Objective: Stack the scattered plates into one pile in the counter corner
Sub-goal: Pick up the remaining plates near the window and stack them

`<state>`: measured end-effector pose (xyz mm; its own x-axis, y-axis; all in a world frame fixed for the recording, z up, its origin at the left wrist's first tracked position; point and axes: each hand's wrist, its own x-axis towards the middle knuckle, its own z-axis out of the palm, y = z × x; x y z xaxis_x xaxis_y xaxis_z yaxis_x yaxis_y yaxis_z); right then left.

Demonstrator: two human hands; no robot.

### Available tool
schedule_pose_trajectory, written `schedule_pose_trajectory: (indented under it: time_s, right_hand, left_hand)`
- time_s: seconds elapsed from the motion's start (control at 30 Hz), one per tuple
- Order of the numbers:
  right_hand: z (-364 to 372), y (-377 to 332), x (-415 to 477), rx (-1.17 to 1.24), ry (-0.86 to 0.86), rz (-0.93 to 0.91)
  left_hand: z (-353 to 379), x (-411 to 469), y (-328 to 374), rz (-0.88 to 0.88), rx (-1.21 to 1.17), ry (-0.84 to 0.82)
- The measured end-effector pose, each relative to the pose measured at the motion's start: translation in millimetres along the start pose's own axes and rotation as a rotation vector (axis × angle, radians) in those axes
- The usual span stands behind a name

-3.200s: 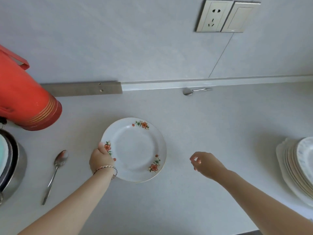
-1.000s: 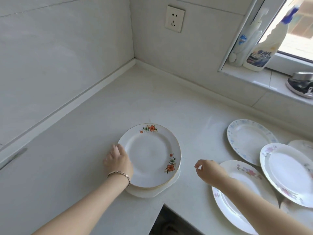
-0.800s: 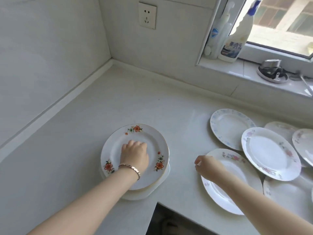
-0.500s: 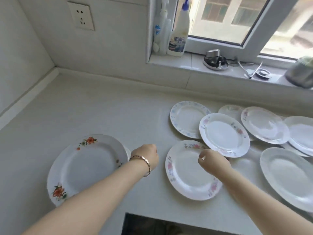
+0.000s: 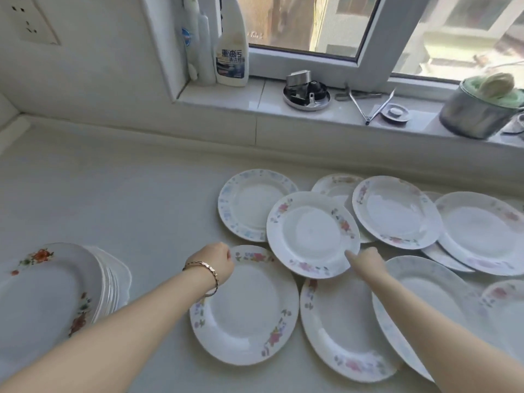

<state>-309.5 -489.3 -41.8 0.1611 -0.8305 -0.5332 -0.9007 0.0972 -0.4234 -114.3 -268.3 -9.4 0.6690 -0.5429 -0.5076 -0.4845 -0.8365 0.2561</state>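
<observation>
A pile of plates (image 5: 51, 290) topped by an orange-flowered plate sits at the left of the counter. Several white floral plates lie scattered and overlapping to the right. My left hand (image 5: 217, 260), wearing a bracelet, is curled at the far rim of the nearest pink-flowered plate (image 5: 245, 304); whether it grips the rim is unclear. My right hand (image 5: 367, 262) touches the near right edge of a raised plate (image 5: 312, 234) that overlaps its neighbours. A blue-rimmed plate (image 5: 252, 204) lies behind.
The windowsill (image 5: 255, 97) holds a spray bottle (image 5: 231, 49), a metal dish, tongs (image 5: 365, 106) and a steel pot (image 5: 479, 112). A wall socket (image 5: 31, 24) is at the upper left. Bare counter (image 5: 113, 194) stretches toward the corner at left.
My view swung right from the pile to the scattered plates. My left hand left the orange-flowered plate and reached the nearest plate's rim; my right hand moved to the overlapping plate's edge.
</observation>
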Motion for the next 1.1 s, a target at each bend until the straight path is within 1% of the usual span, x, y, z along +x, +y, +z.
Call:
schedule_pose_trajectory:
  time_s: [0.1,0.17,0.23,0.3,0.37,0.43,0.5,0.6,0.73,0.9,1.0,1.1]
  right_hand:
    - [-2,-3,16,0.275,-0.04,0.069]
    - [0,-2,22,0.433,-0.057,0.143]
    - [1,1,24,0.563,-0.072,0.179]
    - [-1,0,23,0.688,-0.084,0.178]
    - [-6,-4,18,0.811,-0.099,0.163]
    - [-12,-10,8,0.874,-0.114,0.126]
    - [-13,-13,-3,0.888,-0.142,0.081]
    - [-11,-30,-26,0.897,-0.232,-0.007]
    - [7,-76,-67,0.881,-0.387,-0.1]
    - [70,-143,-138,0.81,-0.607,-0.18]
    - [118,-172,-176,0.734,-0.676,-0.204]
    - [167,-187,-209,0.654,-0.702,-0.185]
  left_hand:
    - [7,7,5,-0.056,-0.043,0.014]
    - [14,11,5,-0.095,-0.114,0.022]
    - [23,14,2,-0.14,-0.204,0.031]
    - [27,16,0,-0.17,-0.249,0.031]
    - [25,15,-3,-0.177,-0.245,0.009]
    - [20,14,-10,-0.187,-0.261,0.008]
    - [12,11,-22,-0.189,-0.284,0.028]
    - [-5,4,-49,-0.2,-0.321,0.092]
    - [-36,-16,-100,-0.25,-0.428,0.215]
    - [-65,-63,-209,-0.412,-0.459,0.377]
    - [-67,-90,-269,-0.535,-0.481,0.433]
    - [-60,-110,-311,-0.609,-0.508,0.434]
